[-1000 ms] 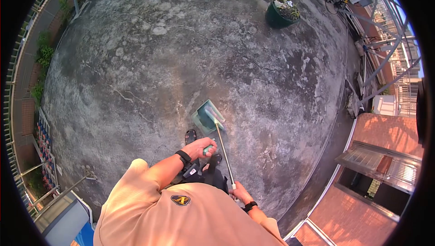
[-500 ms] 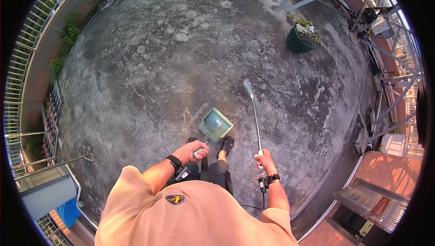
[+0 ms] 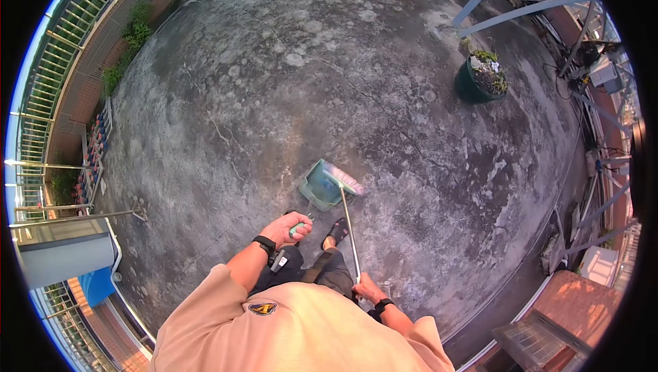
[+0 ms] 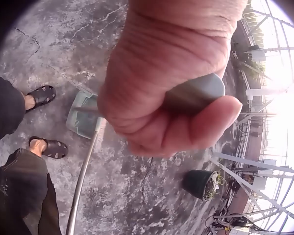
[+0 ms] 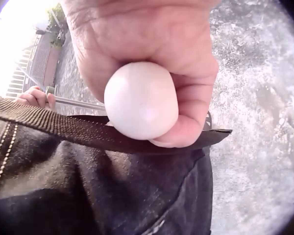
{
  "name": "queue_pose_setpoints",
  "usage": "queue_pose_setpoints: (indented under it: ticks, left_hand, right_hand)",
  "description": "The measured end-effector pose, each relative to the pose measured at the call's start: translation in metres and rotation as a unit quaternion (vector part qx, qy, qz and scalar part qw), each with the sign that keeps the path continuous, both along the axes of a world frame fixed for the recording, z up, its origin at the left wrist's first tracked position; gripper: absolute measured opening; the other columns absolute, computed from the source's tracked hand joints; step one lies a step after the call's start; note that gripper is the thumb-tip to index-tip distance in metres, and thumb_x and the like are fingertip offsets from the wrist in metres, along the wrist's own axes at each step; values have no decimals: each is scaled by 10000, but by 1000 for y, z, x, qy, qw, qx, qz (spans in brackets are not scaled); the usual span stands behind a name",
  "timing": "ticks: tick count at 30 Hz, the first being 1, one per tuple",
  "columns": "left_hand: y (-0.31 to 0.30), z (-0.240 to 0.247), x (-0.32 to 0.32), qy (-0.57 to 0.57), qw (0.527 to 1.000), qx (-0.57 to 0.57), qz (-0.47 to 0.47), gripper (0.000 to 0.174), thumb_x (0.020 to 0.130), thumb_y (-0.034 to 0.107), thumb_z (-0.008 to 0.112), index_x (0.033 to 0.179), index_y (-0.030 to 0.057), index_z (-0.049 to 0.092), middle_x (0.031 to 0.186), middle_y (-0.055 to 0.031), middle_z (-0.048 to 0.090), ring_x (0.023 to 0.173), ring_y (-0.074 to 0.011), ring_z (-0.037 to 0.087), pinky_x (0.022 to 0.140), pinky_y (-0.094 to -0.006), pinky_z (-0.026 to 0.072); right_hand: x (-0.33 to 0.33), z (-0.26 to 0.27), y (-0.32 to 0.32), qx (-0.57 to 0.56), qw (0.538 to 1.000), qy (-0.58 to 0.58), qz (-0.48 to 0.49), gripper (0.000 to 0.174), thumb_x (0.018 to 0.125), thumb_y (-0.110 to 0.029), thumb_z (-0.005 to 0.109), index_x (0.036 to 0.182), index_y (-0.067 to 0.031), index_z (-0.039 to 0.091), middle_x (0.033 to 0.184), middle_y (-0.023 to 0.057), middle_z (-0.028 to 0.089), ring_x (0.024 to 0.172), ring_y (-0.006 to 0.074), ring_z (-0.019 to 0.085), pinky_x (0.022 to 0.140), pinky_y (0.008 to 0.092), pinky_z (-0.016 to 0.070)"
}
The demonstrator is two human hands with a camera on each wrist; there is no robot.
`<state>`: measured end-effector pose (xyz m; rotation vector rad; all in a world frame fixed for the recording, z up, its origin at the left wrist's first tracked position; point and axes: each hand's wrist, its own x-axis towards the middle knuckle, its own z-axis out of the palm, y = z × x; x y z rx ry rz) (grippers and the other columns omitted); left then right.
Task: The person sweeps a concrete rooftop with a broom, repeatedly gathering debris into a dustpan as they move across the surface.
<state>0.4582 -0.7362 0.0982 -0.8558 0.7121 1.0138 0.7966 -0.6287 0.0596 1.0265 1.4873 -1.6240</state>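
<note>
My left hand [image 3: 279, 230] grips the green handle [image 3: 299, 229] of a long-handled dustpan. The pale green dustpan [image 3: 317, 194] is in front of my feet, with small light debris blurred inside it. In the left wrist view, the fingers of the left hand [image 4: 161, 88] wrap round the grey-green grip [image 4: 198, 93]. Low at my right side, my right hand [image 3: 370, 290] holds a broom [image 3: 349, 224] near the top of its metal pole. Its pinkish bristle head overlaps the dustpan's right edge. A rounded white end cap [image 5: 141, 100] sticks out of the right hand [image 5: 152, 39].
My sandalled foot [image 3: 335, 233] stands close behind the dustpan. Cracked, stained concrete [image 3: 274, 118] spreads all round. A dark green plant pot [image 3: 473, 84] stands ahead on the right, near blue-grey metal struts [image 3: 528, 12]. A railing [image 3: 41, 91] runs along the left.
The broom head was over the dustpan, swung out forward and right, and is now back at the dustpan's right edge. My right hand moved out and back in; the left keeps its grip.
</note>
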Motion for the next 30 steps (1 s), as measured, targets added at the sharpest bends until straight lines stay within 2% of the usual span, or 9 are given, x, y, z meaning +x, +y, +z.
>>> queue_pose_setpoints:
  ticks: [5, 10, 17, 20, 22, 24, 25, 26, 30]
  left_hand:
    - [-6, -4, -2, -6, 1000, 6, 4, 168, 797, 66, 467, 666, 68, 362, 548, -7, 399, 356, -52, 330, 276, -178, 237]
    - [-14, 3, -8, 25, 1000, 2, -18, 157, 791, 63, 466, 671, 69, 365, 544, -7, 398, 359, -52, 330, 279, -179, 225]
    - [-46, 2, -53, -38, 995, 49, 74, 154, 786, 63, 466, 670, 84, 366, 544, 4, 397, 370, -44, 330, 291, -172, 236]
    - [-52, 10, -77, -5, 996, 52, 73, 147, 785, 65, 465, 675, 89, 371, 549, 13, 401, 375, -36, 332, 296, -165, 242]
    - [-57, 4, -88, -14, 994, 57, 90, 134, 778, 63, 469, 683, 86, 377, 553, 16, 412, 380, -33, 343, 301, -165, 255]
    - [-58, 1, -102, 18, 996, 39, 80, 128, 773, 60, 476, 689, 83, 382, 555, 11, 421, 380, -34, 351, 307, -173, 270]
    - [-60, -4, -108, 8, 993, 54, 101, 126, 770, 56, 483, 694, 81, 386, 558, 7, 431, 382, -41, 359, 311, -185, 270]
    - [-61, -4, -114, 2, 992, 57, 113, 126, 770, 56, 483, 694, 81, 386, 558, 7, 431, 382, -41, 359, 311, -185, 270]
    - [-57, 1, -135, -1, 990, 56, 131, 141, 774, 37, 477, 680, 73, 378, 550, 0, 415, 385, -48, 364, 297, -185, 252]
  right_hand:
    - [-6, 57, 15, -38, 992, 2, -124, 272, 695, -88, 579, 884, 22, 417, 614, 62, 497, 459, 146, 505, 430, 284, 390]
    - [-64, 71, 51, 44, 990, 12, -131, 234, 701, -96, 592, 844, -11, 428, 618, 40, 484, 450, 125, 503, 420, 267, 380]
    - [-208, 42, 112, 124, 978, 76, -148, 115, 720, -56, 536, 770, -31, 436, 592, 41, 485, 445, 113, 490, 379, 259, 402]
    - [-254, 2, 124, 125, 978, 76, -148, 123, 733, -106, 513, 774, -24, 432, 594, 61, 488, 464, 141, 502, 420, 272, 429]
    - [-265, -30, 110, 122, 982, 64, -126, 134, 722, -113, 508, 768, -20, 423, 590, 73, 488, 482, 174, 513, 454, 292, 436]
    - [-248, -92, 100, 200, 966, 145, 76, 161, 708, -108, 514, 785, -16, 407, 598, 89, 493, 484, 201, 514, 466, 308, 430]
    - [-266, -55, 70, 170, 985, 7, -17, 201, 698, -107, 523, 809, -12, 385, 617, 103, 505, 488, 214, 519, 476, 316, 424]
    - [-275, -13, 46, 151, 986, -34, 64, 255, 706, -112, 529, 860, -10, 354, 639, 112, 519, 504, 209, 529, 482, 317, 428]
    - [-194, -27, 1, 53, 986, -106, 115, 348, 736, -140, 558, 959, 0, 331, 621, 102, 532, 539, 182, 535, 453, 315, 394]
